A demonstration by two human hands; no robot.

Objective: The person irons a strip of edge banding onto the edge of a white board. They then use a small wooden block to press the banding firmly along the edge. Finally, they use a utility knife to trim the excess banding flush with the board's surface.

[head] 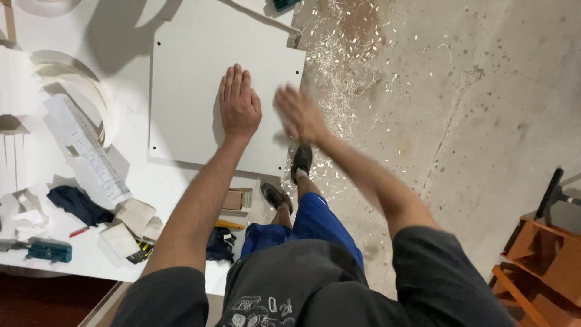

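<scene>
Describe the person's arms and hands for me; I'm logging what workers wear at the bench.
Both arms are bare from just above the elbow down, under short dark grey sleeves. The left hand shows no glove, ring or watch. The right hand is motion-blurred, but no glove or wristband shows on it either.

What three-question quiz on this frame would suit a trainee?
1. True or false: the left hand lies flat on the white panel.
2. Which hand is blurred, at the panel's edge next to the floor?
A. left hand
B. right hand
C. neither
3. Fill in: the floor beside the panel is strewn with pale ____.

Key
1. True; its palm is down with the fingers together.
2. B; the right hand is smeared at the panel's edge, empty as far as the picture shows.
3. Shavings; they lie thickest on the floor close to the panel's edge.
</scene>
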